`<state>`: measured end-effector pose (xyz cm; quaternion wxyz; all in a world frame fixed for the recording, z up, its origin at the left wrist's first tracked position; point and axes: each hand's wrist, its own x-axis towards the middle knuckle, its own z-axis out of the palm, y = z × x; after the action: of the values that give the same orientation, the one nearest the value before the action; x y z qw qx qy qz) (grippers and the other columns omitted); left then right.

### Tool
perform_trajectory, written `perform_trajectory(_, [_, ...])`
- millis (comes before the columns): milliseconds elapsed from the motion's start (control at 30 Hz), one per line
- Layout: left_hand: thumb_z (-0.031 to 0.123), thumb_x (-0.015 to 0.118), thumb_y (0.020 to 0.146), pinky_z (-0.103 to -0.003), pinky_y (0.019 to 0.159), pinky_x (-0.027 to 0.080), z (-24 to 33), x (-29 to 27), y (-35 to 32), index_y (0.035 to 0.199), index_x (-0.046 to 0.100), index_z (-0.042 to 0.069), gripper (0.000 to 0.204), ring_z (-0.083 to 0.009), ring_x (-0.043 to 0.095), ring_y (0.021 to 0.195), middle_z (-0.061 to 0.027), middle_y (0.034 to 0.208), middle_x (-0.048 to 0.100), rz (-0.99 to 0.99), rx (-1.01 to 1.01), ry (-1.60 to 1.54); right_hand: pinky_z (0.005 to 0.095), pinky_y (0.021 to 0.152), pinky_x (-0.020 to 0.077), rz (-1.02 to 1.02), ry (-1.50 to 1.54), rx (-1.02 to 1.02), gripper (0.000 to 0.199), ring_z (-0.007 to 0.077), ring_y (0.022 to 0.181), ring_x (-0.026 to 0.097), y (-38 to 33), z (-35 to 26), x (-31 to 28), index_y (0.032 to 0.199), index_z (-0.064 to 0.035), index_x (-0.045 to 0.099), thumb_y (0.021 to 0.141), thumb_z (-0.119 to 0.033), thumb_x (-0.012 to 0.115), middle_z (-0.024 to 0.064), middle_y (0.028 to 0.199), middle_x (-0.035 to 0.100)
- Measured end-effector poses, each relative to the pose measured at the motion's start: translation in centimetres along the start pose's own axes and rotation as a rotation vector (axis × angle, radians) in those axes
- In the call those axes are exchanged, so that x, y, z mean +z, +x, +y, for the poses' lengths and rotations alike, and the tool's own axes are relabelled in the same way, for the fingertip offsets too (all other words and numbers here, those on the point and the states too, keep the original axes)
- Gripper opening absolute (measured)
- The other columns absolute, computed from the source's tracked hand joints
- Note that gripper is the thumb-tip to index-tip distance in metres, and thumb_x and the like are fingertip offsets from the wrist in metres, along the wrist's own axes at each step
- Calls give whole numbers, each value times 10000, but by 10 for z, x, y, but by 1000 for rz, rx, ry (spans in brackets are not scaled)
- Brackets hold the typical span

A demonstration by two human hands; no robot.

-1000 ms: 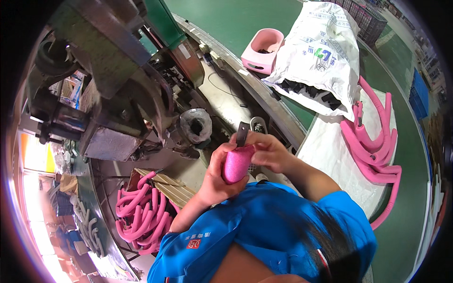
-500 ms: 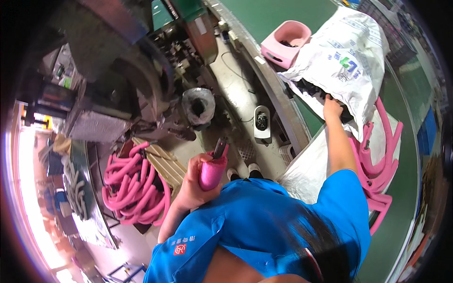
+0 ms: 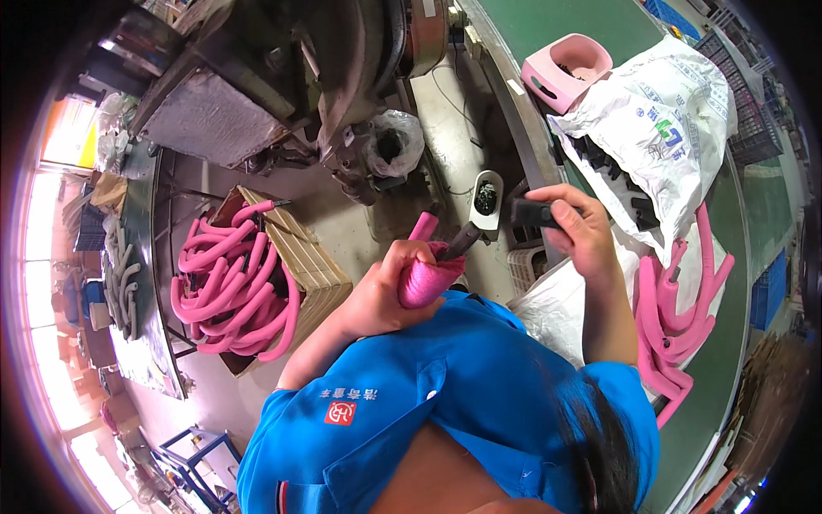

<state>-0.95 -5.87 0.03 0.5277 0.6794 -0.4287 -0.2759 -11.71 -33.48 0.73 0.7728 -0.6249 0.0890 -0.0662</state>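
In front of my chest my left hand (image 3: 381, 295) is wrapped round a pink foam-covered tube (image 3: 428, 281), with a dark end (image 3: 463, 238) sticking out of it. A short pink tube piece (image 3: 424, 224) rises just above those fingers. My right hand (image 3: 584, 231) pinches a small black plastic-looking part (image 3: 534, 213) between thumb and fingers, apart from the tube and to its right. Beyond the right hand lies a white woven sack (image 3: 685, 111), its mouth open on several black parts (image 3: 604, 163).
Several pink tubes (image 3: 235, 291) fill a box (image 3: 310, 257) at the left; more pink tubes (image 3: 676, 317) lie on the green table (image 3: 719, 385). A pink tub (image 3: 548, 73) stands behind the sack. Below are a bagged bin (image 3: 411, 141), a white container (image 3: 486, 224) and dark machinery (image 3: 257, 68).
My right hand has come out of the sack with a black part and moved in toward my chest. The left hand with the tube has shifted right, and the view has turned slightly.
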Motion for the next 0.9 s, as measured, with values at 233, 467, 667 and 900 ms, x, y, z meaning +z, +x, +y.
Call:
perform_trajectory(233, [48, 745, 695, -358, 894, 433, 16, -14, -16, 1080, 388, 80, 526, -261, 541, 1045, -134, 1130, 520, -7, 47, 47, 176, 443, 244, -227, -35, 49, 296, 7, 497, 355, 13, -29, 52, 1020, 6, 638, 931, -258, 540, -31, 689, 487])
perform_trajectory(467, [84, 742, 697, -374, 773, 504, 12, -15, -39, 1095, 422, 70, 511, -320, 614, 920, -132, 1053, 585, -73, 83, 89, 194, 486, 284, -525, -364, -27, 280, 18, 540, 386, 34, -38, 71, 885, -26, 650, 953, -245, 488, -42, 590, 474])
perform_trajectory(667, [110, 732, 707, -380, 656, 522, 3, -7, -62, 1091, 445, 69, 481, -327, 643, 783, -134, 942, 626, 89, 15, 152, 214, 557, 344, -736, -355, -23, 288, 46, 631, 433, 49, -22, 105, 858, -19, 587, 955, -269, 481, -8, 678, 514])
perform_trajectory(900, [157, 705, 729, -389, 744, 489, -21, -21, -63, 1186, 419, 77, 544, -358, 620, 842, -180, 968, 601, 167, -317, 114, 240, 490, 281, -347, -476, -80, 387, 45, 547, 330, 94, 52, 126, 689, -39, 453, 959, -314, 478, -43, 586, 383])
